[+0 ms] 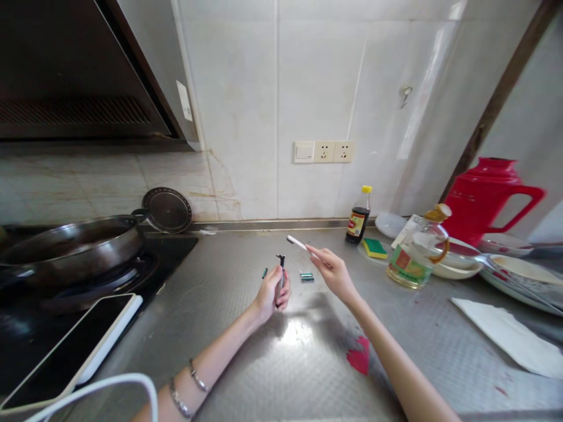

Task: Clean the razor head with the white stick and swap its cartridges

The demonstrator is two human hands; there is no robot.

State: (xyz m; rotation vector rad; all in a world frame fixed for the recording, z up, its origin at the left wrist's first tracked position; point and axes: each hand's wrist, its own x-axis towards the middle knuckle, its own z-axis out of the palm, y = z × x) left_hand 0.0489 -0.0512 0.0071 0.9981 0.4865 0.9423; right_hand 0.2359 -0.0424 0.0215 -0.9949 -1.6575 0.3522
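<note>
My left hand [271, 290] is closed around the dark handle of a razor [281, 264], held upright with its small head at the top. In my right hand [333, 271], the fingers pinch a slim white stick [298, 241] with a dark tip, perhaps a brush; its tip points up and left, apart from the razor. Between and below the hands, small green-and-dark pieces [307, 276] that look like razor cartridges lie on the metal counter [246, 363]. Another small green piece [264, 272] is just left of my left hand.
On the left, a pan [83, 243] sits on the stove beside a phone [70, 351] and a white cable [109, 380]. Toward the right are a soy sauce bottle [358, 217], a sponge [375, 248], a glass oil jug [409, 258], a red thermos [481, 202], stacked bowls [460, 268] and white paper [505, 334].
</note>
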